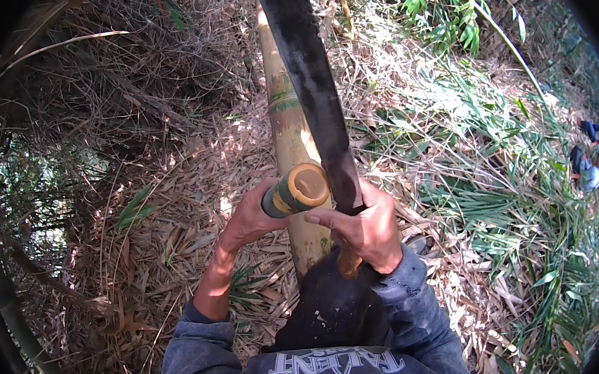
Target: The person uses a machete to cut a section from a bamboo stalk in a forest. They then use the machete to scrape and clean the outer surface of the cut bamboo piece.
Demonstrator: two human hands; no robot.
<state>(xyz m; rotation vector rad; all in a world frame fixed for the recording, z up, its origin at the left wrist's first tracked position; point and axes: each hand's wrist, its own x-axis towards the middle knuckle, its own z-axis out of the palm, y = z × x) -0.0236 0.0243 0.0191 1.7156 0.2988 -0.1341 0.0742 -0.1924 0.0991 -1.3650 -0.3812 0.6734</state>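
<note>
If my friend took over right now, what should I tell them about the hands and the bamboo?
Left hand: gripping a short cut bamboo piece with its cut end facing up.
Right hand: closed on the wooden handle of a long dark machete, blade pointing away.
A long bamboo pole lies on the dry leaf litter below.
Done: the short piece has a clean cut end.
Left: cannot tell how much cutting remains.

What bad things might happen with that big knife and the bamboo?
The long dark blade, gripped in the right hand, stands right beside the left hand holding the cut bamboo piece. A slip might nick those fingers. The bamboo piece is round and smooth, so it may roll in the grip. Dry leaves cover the sloping ground, so footing might slide.
</note>
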